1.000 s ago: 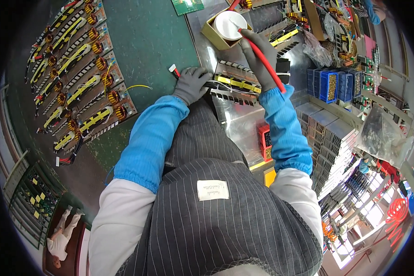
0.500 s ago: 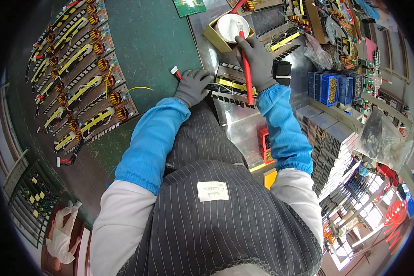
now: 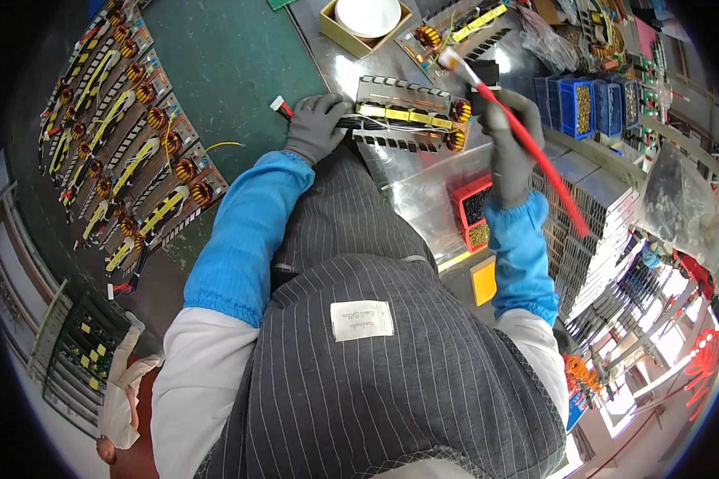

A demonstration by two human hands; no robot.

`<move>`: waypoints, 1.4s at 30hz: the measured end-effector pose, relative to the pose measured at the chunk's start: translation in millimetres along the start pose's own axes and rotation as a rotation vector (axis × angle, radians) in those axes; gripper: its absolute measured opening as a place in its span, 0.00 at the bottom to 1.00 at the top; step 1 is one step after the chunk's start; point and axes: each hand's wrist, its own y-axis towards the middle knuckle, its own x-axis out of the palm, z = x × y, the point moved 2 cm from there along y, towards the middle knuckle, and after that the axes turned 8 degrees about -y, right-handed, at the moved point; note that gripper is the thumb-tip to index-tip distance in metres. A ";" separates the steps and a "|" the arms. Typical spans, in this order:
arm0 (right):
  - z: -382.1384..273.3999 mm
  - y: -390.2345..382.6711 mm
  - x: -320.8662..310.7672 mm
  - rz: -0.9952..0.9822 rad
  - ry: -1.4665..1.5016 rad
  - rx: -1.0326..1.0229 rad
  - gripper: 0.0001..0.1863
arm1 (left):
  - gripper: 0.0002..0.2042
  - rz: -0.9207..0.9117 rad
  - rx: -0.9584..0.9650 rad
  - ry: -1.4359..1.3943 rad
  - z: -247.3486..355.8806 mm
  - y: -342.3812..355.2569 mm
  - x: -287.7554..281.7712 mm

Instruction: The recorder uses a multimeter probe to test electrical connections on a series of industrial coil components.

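My right hand (image 3: 513,132), in a grey glove, is closed around the red handle of a brush (image 3: 545,164). The brush tilts, its pale bristles pointing up-left, above the right end of a circuit board assembly (image 3: 407,117). That assembly lies on the metal table with black-and-white striped heat sinks, yellow-wrapped parts and copper-wound coils (image 3: 458,124). At its left end, my gloved left hand (image 3: 318,128) is closed over the black cable bundle (image 3: 350,122). A white connector (image 3: 278,104) on red and black wires sticks out past the left fingers. A white tub (image 3: 367,16) sits in a cardboard box (image 3: 334,33) beyond the assembly.
Rows of similar assemblies (image 3: 124,160) cover the green table (image 3: 240,72) at left. Another assembly (image 3: 463,32) lies behind the brush. Blue bins (image 3: 575,108) of small parts stand at right, with a red bin (image 3: 473,209) nearer. A person (image 3: 124,399) is at lower left.
The brush has come out of the white tub and moved right and nearer in my right hand, so its bristles now show. My left hand stays on the cable bundle. The view has shifted.
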 end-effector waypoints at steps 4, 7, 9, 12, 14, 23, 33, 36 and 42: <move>39.2 -23.7 -53.5 -0.022 0.114 0.213 0.11 | 0.27 0.012 0.002 0.009 0.9 -1.7 -2.9; 60.3 -38.5 -61.3 -0.058 -0.023 0.373 0.13 | 0.28 0.000 -0.006 0.046 4.1 -0.5 -2.9; 84.9 -40.5 -52.8 -0.061 -0.034 0.449 0.14 | 0.29 -0.012 0.007 0.054 4.0 -0.2 -1.8; 122.8 -36.5 -39.9 -0.071 -0.019 0.482 0.15 | 0.28 -0.003 0.012 0.069 3.6 0.1 -1.3; 133.2 -31.4 -35.6 -0.078 -0.042 0.494 0.15 | 0.28 -0.005 0.014 0.079 4.7 0.0 -1.2; 154.2 -23.5 -33.4 -0.113 -0.175 0.588 0.17 | 0.29 -0.057 -0.033 0.077 8.4 0.5 -2.2; 137.6 1.9 -19.5 -0.333 -0.454 0.294 0.17 | 0.28 -0.058 -0.037 0.081 3.3 -0.5 1.2; 138.6 6.1 -15.6 -0.366 -0.474 0.297 0.18 | 0.28 -0.057 -0.040 0.066 3.8 -0.9 0.1; 138.8 11.2 -17.0 -0.438 -0.558 0.296 0.24 | 0.28 -0.053 -0.029 0.064 4.5 0.3 -0.4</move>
